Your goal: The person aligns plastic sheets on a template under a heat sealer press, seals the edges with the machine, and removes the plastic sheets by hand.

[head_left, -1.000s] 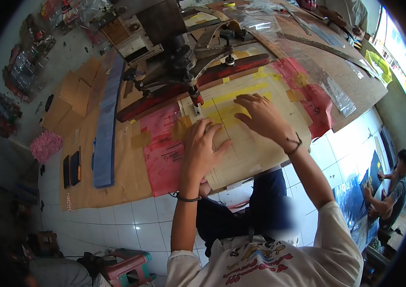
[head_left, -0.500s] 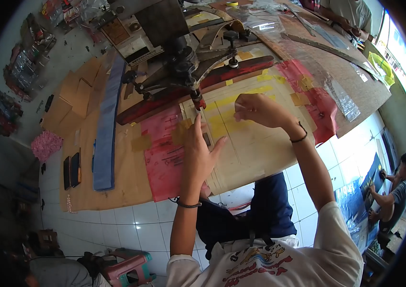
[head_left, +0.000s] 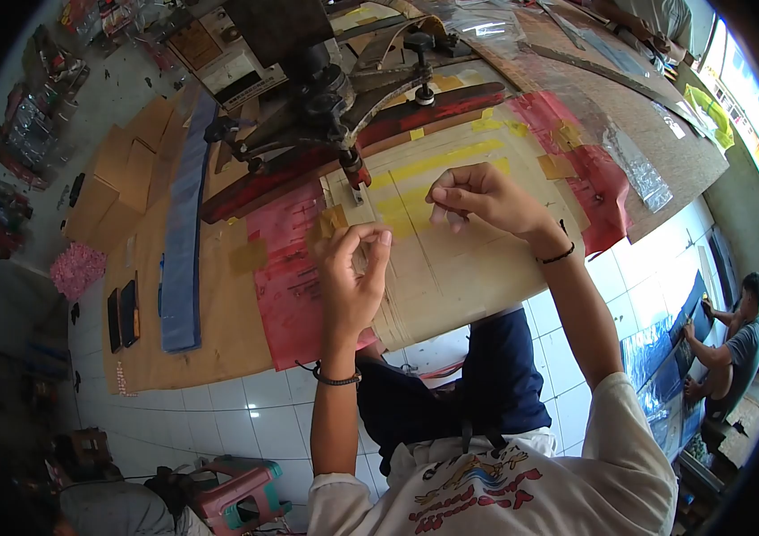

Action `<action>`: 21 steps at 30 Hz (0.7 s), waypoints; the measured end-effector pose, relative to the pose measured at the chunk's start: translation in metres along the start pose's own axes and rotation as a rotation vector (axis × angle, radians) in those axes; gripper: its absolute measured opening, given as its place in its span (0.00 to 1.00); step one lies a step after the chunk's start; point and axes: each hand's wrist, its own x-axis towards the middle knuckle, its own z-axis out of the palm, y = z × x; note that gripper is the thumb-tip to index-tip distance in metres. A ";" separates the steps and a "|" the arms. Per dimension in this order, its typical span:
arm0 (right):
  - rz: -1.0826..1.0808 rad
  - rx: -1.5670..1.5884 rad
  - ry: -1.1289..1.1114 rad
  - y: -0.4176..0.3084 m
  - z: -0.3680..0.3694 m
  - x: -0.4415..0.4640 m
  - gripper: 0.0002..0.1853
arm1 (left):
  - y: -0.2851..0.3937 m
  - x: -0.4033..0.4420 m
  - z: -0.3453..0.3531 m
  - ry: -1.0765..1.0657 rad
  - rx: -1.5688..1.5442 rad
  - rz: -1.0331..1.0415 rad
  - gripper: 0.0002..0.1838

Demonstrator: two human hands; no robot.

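My left hand (head_left: pixel 352 281) is over the left edge of the pale board (head_left: pixel 451 286), its thumb and index fingertips pinched close together. Whatever is between them is too small to make out. To its right, my right hand (head_left: pixel 486 201) hovers above the board's yellow-taped area (head_left: pixel 402 214), fingers curled in. Something small and pale shows below its fingertips, too blurred to name. Just beyond my left hand stands the red-tipped spindle (head_left: pixel 357 170) of a dark metal machine arm (head_left: pixel 317 98). Red translucent sheeting (head_left: pixel 285 268) lies under and left of my left wrist.
A dark red bar (head_left: pixel 263 192) crosses behind the board. Further left lie a long blue strip (head_left: pixel 184 241), cardboard (head_left: pixel 120 179) and two dark flat objects (head_left: pixel 123 317). A person (head_left: pixel 737 348) crouches at lower right; another's hands (head_left: pixel 656 43) show at the top right.
My left hand has drawn back from the spindle tip, and its extended fingers have curled into a pinch. My right hand has turned slightly and lowered. The whole view has shifted a little.
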 end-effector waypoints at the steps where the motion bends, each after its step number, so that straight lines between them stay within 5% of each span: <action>1: 0.000 0.009 -0.013 0.000 0.001 0.000 0.15 | 0.002 0.000 0.001 0.004 -0.029 -0.024 0.07; 21: -0.025 0.047 -0.081 -0.002 0.014 -0.006 0.15 | 0.002 -0.009 -0.007 -0.056 -0.211 -0.033 0.10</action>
